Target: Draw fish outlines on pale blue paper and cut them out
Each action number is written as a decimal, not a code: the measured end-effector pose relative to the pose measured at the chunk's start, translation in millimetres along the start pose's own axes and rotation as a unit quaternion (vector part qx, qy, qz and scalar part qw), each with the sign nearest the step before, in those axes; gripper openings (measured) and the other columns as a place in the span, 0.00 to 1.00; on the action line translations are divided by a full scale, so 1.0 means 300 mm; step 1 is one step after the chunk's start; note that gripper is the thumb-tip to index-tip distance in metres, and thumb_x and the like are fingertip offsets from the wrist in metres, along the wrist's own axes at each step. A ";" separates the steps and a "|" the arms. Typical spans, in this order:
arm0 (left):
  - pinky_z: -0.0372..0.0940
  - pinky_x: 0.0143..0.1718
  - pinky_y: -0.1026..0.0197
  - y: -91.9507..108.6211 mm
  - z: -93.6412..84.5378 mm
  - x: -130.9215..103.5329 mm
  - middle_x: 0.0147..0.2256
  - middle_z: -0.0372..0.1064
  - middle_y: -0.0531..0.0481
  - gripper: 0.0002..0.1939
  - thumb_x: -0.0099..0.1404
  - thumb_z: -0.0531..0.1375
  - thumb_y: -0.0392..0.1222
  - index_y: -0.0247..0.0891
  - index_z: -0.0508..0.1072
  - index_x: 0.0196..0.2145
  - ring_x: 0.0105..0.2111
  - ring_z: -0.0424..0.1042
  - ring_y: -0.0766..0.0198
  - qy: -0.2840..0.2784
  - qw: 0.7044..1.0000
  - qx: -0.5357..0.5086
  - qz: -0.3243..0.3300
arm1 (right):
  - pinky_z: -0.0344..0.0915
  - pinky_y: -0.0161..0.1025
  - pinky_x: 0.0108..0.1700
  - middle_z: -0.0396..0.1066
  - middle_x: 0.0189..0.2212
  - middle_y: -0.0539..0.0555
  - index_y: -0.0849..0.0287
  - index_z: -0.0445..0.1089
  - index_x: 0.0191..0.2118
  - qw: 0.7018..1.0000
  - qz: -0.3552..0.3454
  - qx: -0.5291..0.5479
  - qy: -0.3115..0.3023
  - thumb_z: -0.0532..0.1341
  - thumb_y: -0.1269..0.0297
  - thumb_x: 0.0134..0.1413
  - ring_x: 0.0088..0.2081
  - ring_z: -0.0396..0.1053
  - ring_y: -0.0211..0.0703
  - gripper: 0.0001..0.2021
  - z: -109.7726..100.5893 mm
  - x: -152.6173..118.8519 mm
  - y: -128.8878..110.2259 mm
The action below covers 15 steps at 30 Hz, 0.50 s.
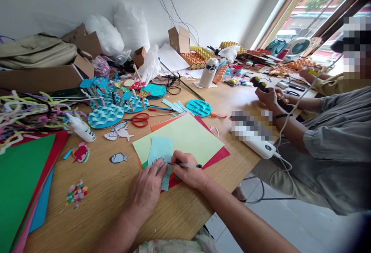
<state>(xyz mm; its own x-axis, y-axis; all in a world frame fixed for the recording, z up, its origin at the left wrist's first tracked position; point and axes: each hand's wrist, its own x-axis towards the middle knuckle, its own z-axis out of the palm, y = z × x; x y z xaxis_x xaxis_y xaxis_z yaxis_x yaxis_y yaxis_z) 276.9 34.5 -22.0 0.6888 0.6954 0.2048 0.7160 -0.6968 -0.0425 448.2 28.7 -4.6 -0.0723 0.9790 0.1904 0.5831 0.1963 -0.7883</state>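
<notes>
My right hand (188, 170) is closed around a pen (189, 165), its tip over a light blue paper strip (161, 148). On the strip are drawn lines, apparently fish outlines, partly hidden by my fingers. My left hand (147, 185) lies on the strip with its fingers extended, pressing it down beside the pen. Beneath is a pale green sheet (188, 133), stacked over red paper (216, 158) and orange paper. To the left lie a cut-out blue-grey fish (118, 158), more white fish cut-outs (118, 131) and a colourful dotted fish (77, 194).
Red-handled scissors (140, 119) and a white glue bottle (81, 128) lie beyond my left hand. Green paper (26, 179) covers the left edge, near pipe cleaners (26, 118). Blue round fish-topped crafts (106, 116) stand behind. A co-worker's hands (268, 98) are at right, near a white power strip (257, 145).
</notes>
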 end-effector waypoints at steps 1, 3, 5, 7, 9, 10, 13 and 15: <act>0.67 0.37 0.54 -0.001 0.002 -0.001 0.52 0.65 0.48 0.23 0.61 0.49 0.27 0.40 0.66 0.53 0.39 0.70 0.56 0.002 1.000 -0.002 0.000 | 0.52 0.30 0.25 0.59 0.18 0.45 0.58 0.59 0.24 1.000 0.000 -0.002 -0.002 0.50 0.75 0.36 0.20 0.55 0.34 0.07 0.000 0.000 0.000; 0.67 0.37 0.54 -0.002 0.007 -0.002 0.52 0.65 0.48 0.23 0.62 0.49 0.27 0.40 0.66 0.53 0.39 0.70 0.56 0.008 1.000 -0.006 0.001 | 0.52 0.30 0.24 0.58 0.18 0.44 0.58 0.59 0.24 1.000 -0.002 -0.005 -0.004 0.50 0.75 0.36 0.20 0.55 0.34 0.07 0.001 0.000 -0.001; 0.67 0.37 0.54 -0.003 0.014 -0.003 0.52 0.66 0.47 0.23 0.62 0.49 0.27 0.39 0.66 0.53 0.39 0.70 0.56 0.018 1.000 -0.010 0.001 | 0.52 0.30 0.24 0.58 0.17 0.44 0.58 0.59 0.24 1.000 -0.003 -0.006 -0.005 0.50 0.76 0.36 0.20 0.55 0.33 0.07 0.000 0.001 -0.002; 0.67 0.37 0.54 -0.004 0.020 -0.003 0.52 0.66 0.46 0.22 0.62 0.49 0.27 0.37 0.66 0.52 0.39 0.70 0.56 0.030 0.999 -0.016 0.001 | 0.52 0.30 0.24 0.58 0.17 0.44 0.58 0.59 0.24 1.000 -0.002 -0.009 -0.005 0.50 0.76 0.36 0.20 0.55 0.33 0.07 -0.001 0.002 -0.003; 0.66 0.38 0.54 -0.006 0.022 -0.003 0.51 0.66 0.45 0.21 0.62 0.49 0.27 0.36 0.66 0.51 0.39 0.70 0.56 0.038 0.999 -0.022 0.003 | 0.52 0.30 0.25 0.57 0.17 0.44 0.58 0.59 0.24 1.000 0.000 -0.010 -0.005 0.50 0.76 0.37 0.20 0.54 0.33 0.07 -0.001 0.001 -0.004; 0.66 0.38 0.54 -0.007 0.021 -0.003 0.51 0.66 0.45 0.21 0.62 0.48 0.27 0.36 0.67 0.51 0.39 0.70 0.56 0.038 0.999 -0.025 0.005 | 0.52 0.30 0.25 0.57 0.17 0.44 0.58 0.59 0.24 1.000 0.000 -0.011 -0.006 0.50 0.76 0.37 0.20 0.54 0.33 0.07 -0.001 0.001 -0.004; 0.67 0.38 0.54 -0.010 0.017 -0.003 0.52 0.66 0.45 0.21 0.62 0.48 0.27 0.37 0.68 0.49 0.39 0.70 0.56 0.027 0.999 -0.032 0.008 | 0.51 0.30 0.25 0.57 0.17 0.44 0.57 0.59 0.24 1.000 0.001 -0.015 -0.006 0.50 0.75 0.37 0.20 0.54 0.34 0.06 0.000 0.000 -0.002; 0.67 0.38 0.55 -0.012 0.014 -0.003 0.52 0.65 0.45 0.20 0.62 0.48 0.27 0.38 0.69 0.49 0.40 0.70 0.56 0.022 0.999 -0.036 0.008 | 0.51 0.30 0.25 0.57 0.17 0.44 0.57 0.59 0.24 1.000 0.002 -0.019 -0.006 0.50 0.75 0.37 0.20 0.54 0.34 0.06 0.001 -0.001 -0.002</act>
<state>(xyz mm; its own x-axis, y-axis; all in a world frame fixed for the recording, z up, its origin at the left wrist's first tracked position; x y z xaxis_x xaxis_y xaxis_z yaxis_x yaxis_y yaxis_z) 274.2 37.1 -26.1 0.6937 0.6767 0.2466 0.6936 -0.7199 0.0246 447.7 28.5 -4.4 -0.0804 0.9803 0.1803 0.6137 0.1912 -0.7661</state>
